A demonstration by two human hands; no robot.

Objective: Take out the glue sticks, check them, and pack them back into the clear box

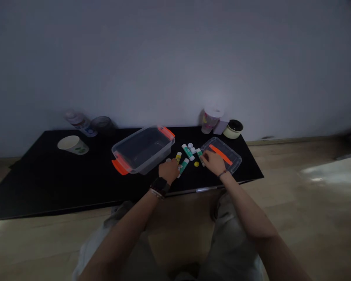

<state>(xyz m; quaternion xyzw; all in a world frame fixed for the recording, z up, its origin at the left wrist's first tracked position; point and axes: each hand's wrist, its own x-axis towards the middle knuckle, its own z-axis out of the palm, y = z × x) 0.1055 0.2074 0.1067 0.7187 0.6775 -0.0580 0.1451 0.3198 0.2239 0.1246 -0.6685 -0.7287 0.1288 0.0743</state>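
A black tabletop point(46, 183) lies under both hands, its front edge running just on the wearer's side of them. The right hand point(213, 162) pinches a green-and-white glue stick point(199, 151) at its fingertips, over a clear lid point(234, 158) with an orange strip. The left hand point(169, 171) has its fingers bent beside a yellow glue stick point(178, 156) and a second green one point(184, 165); whether it grips either, I cannot tell. Between the hands lie a third green stick point(188, 152), white caps point(193, 150) and a yellow cap point(196, 164).

Left of the left hand stands a clear plastic box point(152, 160) with orange latches; farther left, a paper cup point(71, 145). Beyond the right hand, a cream pot point(232, 134) stands near a plain grey wall point(175, 58). Pale flooring point(292, 207) stretches right of the right hand, catching a patch of light.
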